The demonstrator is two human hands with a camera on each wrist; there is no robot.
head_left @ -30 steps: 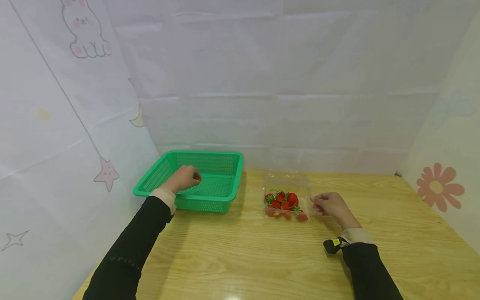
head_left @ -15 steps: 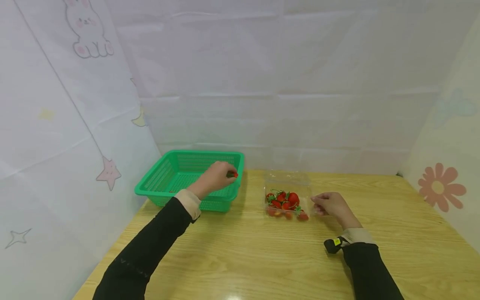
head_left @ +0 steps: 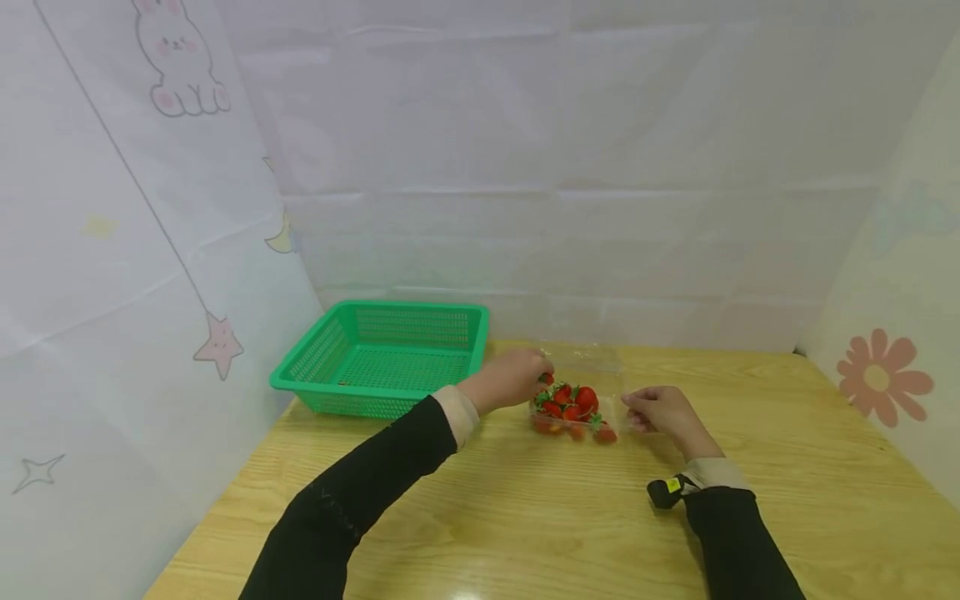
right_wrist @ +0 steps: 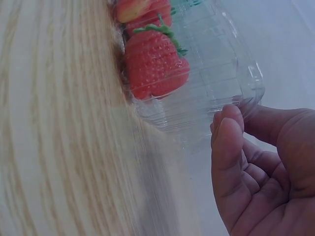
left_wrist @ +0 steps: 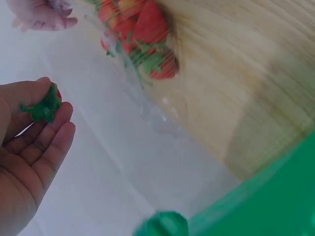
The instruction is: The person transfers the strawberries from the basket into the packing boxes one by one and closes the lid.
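Observation:
My left hand [head_left: 510, 379] pinches a strawberry [left_wrist: 47, 105] between thumb and fingers; its green leaves face the left wrist camera and most of the red is hidden. That hand is above the left side of a clear plastic box [head_left: 611, 385]. Several red strawberries [head_left: 587, 398] with green tops lie in the box, and its clear lid stands open at the back. At the box's right side, my right hand [head_left: 663, 412] pinches the rim between thumb and fingertips. One large strawberry [right_wrist: 155, 66] shows through the wall in the right wrist view.
A green slotted basket [head_left: 352, 402] stands to the left of the box, its visible floor bare apart from a small reddish spot at the left. Both sit on a wooden table [head_left: 480, 517]. White printed sheets [head_left: 525, 167] enclose the back and sides.
My left hand has moved right, from over the green basket to over the plastic box, with the strawberry in its fingers. The right hand stays at the box's rim.

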